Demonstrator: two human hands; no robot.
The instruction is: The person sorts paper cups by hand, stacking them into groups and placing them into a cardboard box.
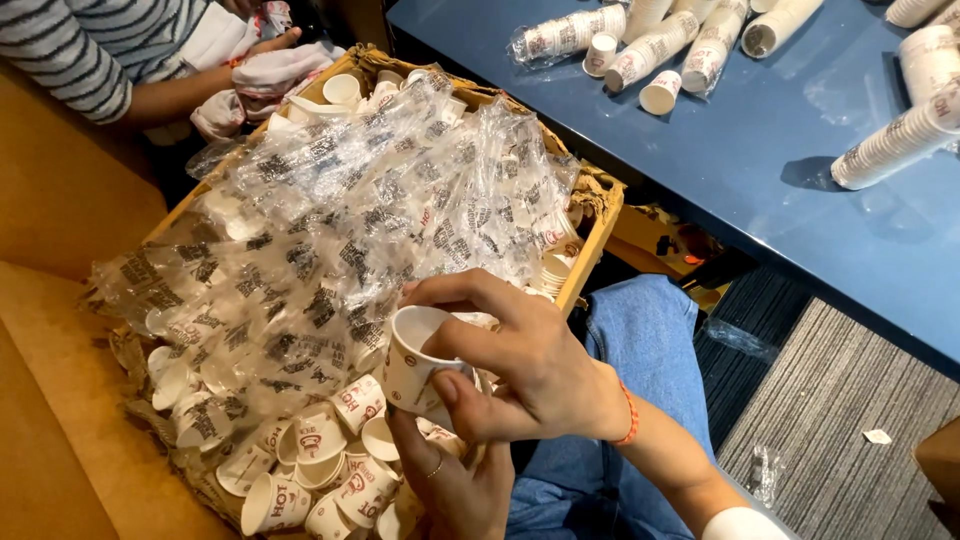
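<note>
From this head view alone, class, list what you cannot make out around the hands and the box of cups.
- Left hand: its palm and wrist are cut off by the bottom edge.
- Paper cup: its far side is hidden by the right hand.
- Cardboard box: its inside is hidden under clear plastic sleeves.
- Stacked cups on the blue table: cut off by the right edge.

One open cardboard box [598, 212] on the left, one blue table [760, 150] far right, two loose white paper cups [660, 92] standing on it, and one more in hand.
</note>
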